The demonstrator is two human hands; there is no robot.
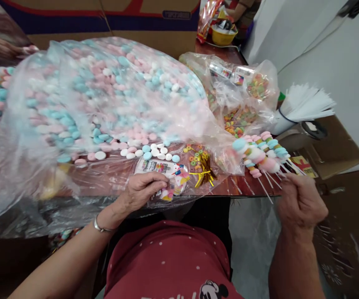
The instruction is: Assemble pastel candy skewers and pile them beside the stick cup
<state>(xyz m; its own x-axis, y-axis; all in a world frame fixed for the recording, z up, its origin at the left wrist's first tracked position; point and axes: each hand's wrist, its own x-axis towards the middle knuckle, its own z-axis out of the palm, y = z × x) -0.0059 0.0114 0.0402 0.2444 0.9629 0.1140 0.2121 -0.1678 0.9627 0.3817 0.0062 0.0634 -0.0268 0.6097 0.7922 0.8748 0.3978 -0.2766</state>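
My right hand [302,203] is closed around the stick of a candy skewer [257,155], a blurred row of blue, white and pink sweets. It hangs over a pile of similar skewers [273,144] at the table's right end, their white sticks pointing toward me. With thumb and fingers pinched together, my left hand [145,189] is over printed clear packets [157,167] at the front edge. Whatever is between its fingertips is hidden. Gold twist ties [205,170] and small ring sweets [195,158] lie right of the packets.
A large clear bag of pastel sweets [120,91] covers much of the table [226,187]. Behind the skewers sit a bag of ring sweets [238,116] and a container of white sticks [287,118]. Another person's hand [1,45] is at far left. Cardboard boxes [347,232] stand right.
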